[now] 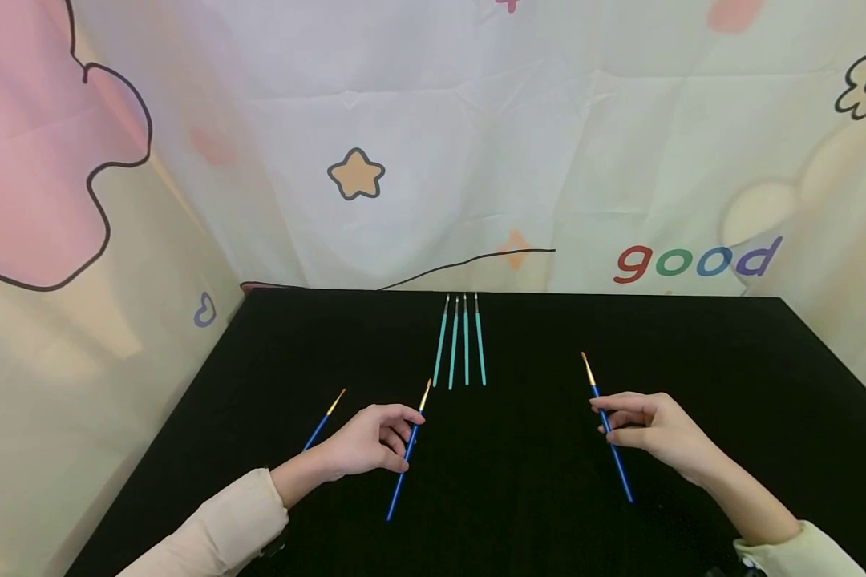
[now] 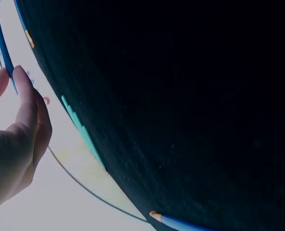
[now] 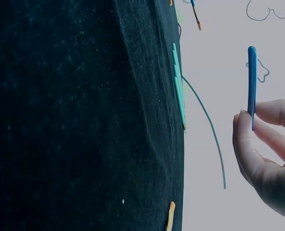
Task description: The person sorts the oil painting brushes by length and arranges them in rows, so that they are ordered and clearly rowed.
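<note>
In the head view my left hand (image 1: pixel 375 439) pinches a blue paintbrush (image 1: pixel 407 457) by its handle, bristles pointing away from me. Its thumb and fingertips meet the brush in the left wrist view as well. Over to the right, my right hand (image 1: pixel 660 433) grips a second blue paintbrush (image 1: pixel 616 457) between thumb and fingers, the amber tip up and to the left. Another blue paintbrush (image 1: pixel 325 421) lies on the black table beside the left wrist, its lower end hidden by the forearm. Several teal paintbrushes (image 1: pixel 466 344) lie side by side towards the back.
The black table (image 1: pixel 534 481) ends at a pale printed curtain (image 1: pixel 462 176) that also hangs along both sides. In the left wrist view a blue brush with a golden ferrule (image 2: pixel 29 37) shows at the table's far side. A golden tip (image 3: pixel 171 214) shows low in the right wrist view.
</note>
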The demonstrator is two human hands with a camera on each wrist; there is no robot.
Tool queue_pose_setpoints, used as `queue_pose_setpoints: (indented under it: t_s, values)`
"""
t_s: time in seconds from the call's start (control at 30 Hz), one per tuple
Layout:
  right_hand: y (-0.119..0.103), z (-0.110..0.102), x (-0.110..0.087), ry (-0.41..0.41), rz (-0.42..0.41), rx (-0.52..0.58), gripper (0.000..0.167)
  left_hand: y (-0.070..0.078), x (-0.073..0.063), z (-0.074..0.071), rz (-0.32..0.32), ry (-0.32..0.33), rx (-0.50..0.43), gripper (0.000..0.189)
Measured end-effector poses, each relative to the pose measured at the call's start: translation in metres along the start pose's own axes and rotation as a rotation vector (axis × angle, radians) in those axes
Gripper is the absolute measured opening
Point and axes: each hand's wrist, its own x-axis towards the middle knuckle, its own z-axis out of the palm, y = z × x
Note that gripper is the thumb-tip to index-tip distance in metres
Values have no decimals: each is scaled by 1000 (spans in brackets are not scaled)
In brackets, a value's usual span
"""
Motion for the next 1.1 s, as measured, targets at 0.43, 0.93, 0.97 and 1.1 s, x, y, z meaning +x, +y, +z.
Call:
queue_pose_setpoints:
  t_s: [0.43,0.93,0.97,1.1]
  values:
    - [-1,7,3,1,4,2,46,-3,7,8,-77,-33,-122,53]
    - [-7,21,14,-19,21,45,47,-10,12,12,-156,9,-89,53]
    - [-7,22,15,-18,30,52,47,-10,12,13,-161,11,-84,53]
    - [-10,27,18,-18,49,72,48,-11,12,14,-163,28,-49,54]
